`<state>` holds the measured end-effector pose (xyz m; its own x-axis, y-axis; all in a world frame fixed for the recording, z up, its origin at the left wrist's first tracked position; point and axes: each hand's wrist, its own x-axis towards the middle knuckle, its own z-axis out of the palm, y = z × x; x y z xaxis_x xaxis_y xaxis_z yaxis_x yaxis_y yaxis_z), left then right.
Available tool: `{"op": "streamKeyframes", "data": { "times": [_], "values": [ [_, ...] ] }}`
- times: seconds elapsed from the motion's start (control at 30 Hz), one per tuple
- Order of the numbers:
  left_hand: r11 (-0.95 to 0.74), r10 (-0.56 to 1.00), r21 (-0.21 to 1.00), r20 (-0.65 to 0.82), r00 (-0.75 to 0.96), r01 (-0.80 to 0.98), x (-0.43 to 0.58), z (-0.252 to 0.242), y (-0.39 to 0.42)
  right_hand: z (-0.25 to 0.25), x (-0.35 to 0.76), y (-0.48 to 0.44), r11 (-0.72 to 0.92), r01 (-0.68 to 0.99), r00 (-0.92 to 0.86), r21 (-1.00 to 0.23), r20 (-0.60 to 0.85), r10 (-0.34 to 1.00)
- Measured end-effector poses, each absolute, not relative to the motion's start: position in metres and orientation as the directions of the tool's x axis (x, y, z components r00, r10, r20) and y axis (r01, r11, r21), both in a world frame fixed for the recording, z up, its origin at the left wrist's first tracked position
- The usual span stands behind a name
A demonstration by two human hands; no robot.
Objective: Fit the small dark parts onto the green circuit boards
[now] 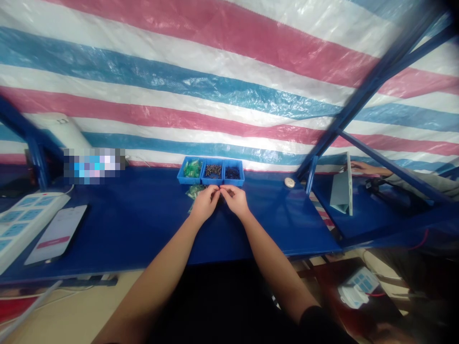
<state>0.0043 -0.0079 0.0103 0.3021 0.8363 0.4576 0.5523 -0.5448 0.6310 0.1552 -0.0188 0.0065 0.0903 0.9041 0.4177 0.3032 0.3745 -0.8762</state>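
Over the blue table, my left hand (207,202) and my right hand (234,198) meet with fingertips pinched together. Whatever they hold between them is too small to make out. Just beyond them three small blue bins stand side by side. The left bin (189,180) has green pieces (192,168) in it, the middle bin (212,181) small dark and brassy parts (213,171), and the right bin (234,182) dark blue or black parts (232,172). Some green and clear pieces (194,191) lie on the table by my left hand, partly hidden by it.
At the left lie a phone (57,234) and a white power strip (27,217). A round pale object (289,182) sits near the blue frame post (311,174). Past the frame, another person's hand (362,167) is behind a tablet-like panel (342,186). A striped sheet (215,86) hangs behind.
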Motion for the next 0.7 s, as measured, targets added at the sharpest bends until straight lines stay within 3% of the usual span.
{"op": "streamKeyframes", "data": {
  "times": [0.23,0.7],
  "values": [
    [-0.555,0.829,0.606,0.464,0.313,0.570,0.0021,0.0112,-0.0067,0.0081,0.1536,-0.0199,0.375,0.290,0.055,-0.881,0.406,0.912],
    [-0.515,0.857,0.677,0.425,0.293,0.526,0.0021,0.0148,-0.0086,0.0061,0.1543,-0.0192,0.411,0.301,0.044,-0.860,0.443,0.896]
  ]
}}
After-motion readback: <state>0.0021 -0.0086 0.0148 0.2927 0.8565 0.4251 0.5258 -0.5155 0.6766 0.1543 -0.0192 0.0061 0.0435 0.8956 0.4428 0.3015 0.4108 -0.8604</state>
